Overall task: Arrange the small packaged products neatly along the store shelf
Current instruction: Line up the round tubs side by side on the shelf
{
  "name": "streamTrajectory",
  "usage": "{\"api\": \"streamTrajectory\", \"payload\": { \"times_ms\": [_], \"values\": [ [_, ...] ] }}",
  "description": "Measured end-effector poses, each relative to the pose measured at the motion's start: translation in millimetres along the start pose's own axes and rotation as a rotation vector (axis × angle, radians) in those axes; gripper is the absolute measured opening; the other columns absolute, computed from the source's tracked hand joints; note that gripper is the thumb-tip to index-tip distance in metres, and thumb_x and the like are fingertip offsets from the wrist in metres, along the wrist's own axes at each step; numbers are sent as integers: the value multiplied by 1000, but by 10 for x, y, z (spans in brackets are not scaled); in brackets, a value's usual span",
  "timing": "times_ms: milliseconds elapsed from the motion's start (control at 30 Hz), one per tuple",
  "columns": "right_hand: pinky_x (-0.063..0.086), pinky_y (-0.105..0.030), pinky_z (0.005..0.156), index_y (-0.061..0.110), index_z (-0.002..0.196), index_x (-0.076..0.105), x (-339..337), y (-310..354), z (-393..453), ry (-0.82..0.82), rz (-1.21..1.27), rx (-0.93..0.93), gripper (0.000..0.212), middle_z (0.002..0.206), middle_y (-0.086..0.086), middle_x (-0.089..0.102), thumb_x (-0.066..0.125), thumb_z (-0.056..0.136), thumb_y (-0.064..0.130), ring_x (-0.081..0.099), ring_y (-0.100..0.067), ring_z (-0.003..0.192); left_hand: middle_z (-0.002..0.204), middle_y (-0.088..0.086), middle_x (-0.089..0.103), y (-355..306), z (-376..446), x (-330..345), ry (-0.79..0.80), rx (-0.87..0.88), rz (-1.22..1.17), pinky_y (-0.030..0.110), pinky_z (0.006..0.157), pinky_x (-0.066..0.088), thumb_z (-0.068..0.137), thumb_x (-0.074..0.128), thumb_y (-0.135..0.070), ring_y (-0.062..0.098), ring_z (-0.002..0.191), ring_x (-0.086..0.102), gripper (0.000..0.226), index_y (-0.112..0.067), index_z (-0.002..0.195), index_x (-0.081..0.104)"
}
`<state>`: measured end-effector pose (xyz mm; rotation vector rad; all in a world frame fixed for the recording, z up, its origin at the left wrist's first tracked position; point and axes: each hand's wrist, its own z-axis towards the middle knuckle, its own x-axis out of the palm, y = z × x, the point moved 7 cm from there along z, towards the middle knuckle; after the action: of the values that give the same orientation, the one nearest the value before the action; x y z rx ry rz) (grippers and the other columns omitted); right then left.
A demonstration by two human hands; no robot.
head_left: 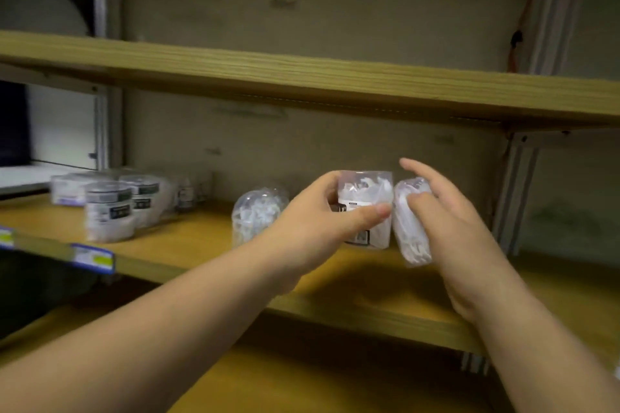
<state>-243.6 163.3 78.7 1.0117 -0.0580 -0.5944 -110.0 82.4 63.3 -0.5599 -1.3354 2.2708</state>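
My left hand grips a clear plastic packet of small white pieces with a printed label, holding it upright over the wooden shelf. My right hand holds a second clear packet, tilted, right beside the first. A third packet of the same kind stands on the shelf just left of my left hand. Several round clear tubs with dark labels stand in a group at the shelf's left end.
Another wooden shelf board runs above. Blue and yellow price tags sit on the shelf's front edge at the left. A metal upright stands at the right. A lower shelf lies beneath my arms.
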Motion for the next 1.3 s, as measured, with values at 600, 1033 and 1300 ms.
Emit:
{"api": "streamTrajectory", "payload": {
  "times_ms": [600, 1033, 1300],
  "values": [
    [59, -27, 65, 32, 102, 67, 2698, 912, -124, 227, 55, -67, 30, 90, 11, 76, 85, 79, 34, 72, -4, 79, 116, 7, 74, -625, -1047, -2840, -77, -33, 266, 32, 93, 57, 86, 72, -16, 20, 109, 71, 43, -12, 128, 63],
    [59, -37, 79, 34, 122, 67, 2890, 839, 224, 29, -148, 93, 59, 110, 4, 76, 92, 69, 28, 72, -17, 99, 117, 2, 69, -366, -414, -3136, 116, 36, 351, 42, 95, 57, 82, 81, -25, 17, 104, 69, 61, -19, 136, 54],
    [60, -39, 66, 15, 113, 69, 2815, 303, 854, -77, -215, 225, 62, 96, -9, 78, 98, 60, 31, 74, -25, 83, 125, 0, 63, -190, 292, -3035, 99, 60, 771, 26, 84, 55, 77, 80, -35, 15, 106, 63, 74, -19, 143, 50]
  ]
}}
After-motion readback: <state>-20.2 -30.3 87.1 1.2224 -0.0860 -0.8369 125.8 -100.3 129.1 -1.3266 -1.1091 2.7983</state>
